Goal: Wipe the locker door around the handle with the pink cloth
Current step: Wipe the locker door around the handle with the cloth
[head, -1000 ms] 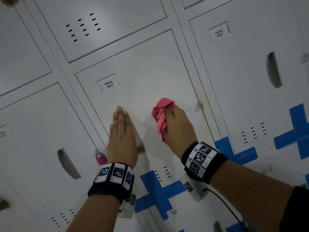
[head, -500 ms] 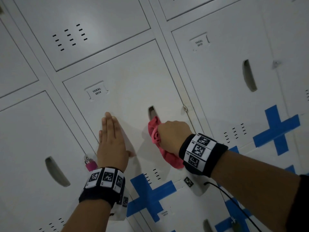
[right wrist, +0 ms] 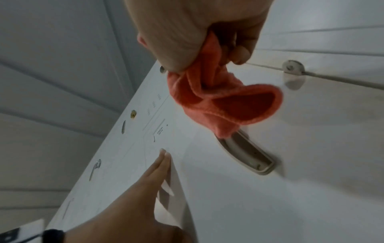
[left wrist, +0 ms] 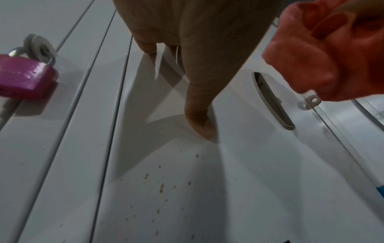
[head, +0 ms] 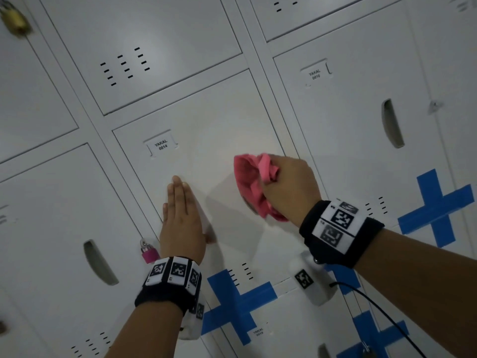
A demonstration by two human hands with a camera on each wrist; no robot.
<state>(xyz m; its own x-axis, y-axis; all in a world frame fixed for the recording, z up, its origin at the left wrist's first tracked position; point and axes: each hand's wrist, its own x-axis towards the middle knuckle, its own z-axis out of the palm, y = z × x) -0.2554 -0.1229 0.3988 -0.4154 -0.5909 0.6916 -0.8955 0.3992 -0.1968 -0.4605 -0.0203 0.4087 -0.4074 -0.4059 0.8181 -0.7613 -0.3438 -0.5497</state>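
The white locker door (head: 206, 130) labelled 0014 fills the middle of the head view. My right hand (head: 286, 184) grips the bunched pink cloth (head: 251, 186) against the door, over its recessed handle. That handle (right wrist: 247, 154) shows below the cloth (right wrist: 224, 105) in the right wrist view, and beside the cloth (left wrist: 324, 54) as a slot (left wrist: 272, 102) in the left wrist view. My left hand (head: 180, 213) lies flat on the door's left part, fingers straight and together, thumb (left wrist: 199, 115) pressed down.
A pink padlock (head: 149, 253) hangs on the hasp left of my left hand. Blue tape crosses (head: 237, 298) mark the lower lockers, and another (head: 436, 205) is on the right. A brass padlock (head: 14, 20) hangs at the top left. Small brown specks (left wrist: 162, 187) dot the door below my thumb.
My right hand has swept the cloth down over the handle and back up, so the handle slot seen half a second ago is covered again. The left hand stays flat on the door.
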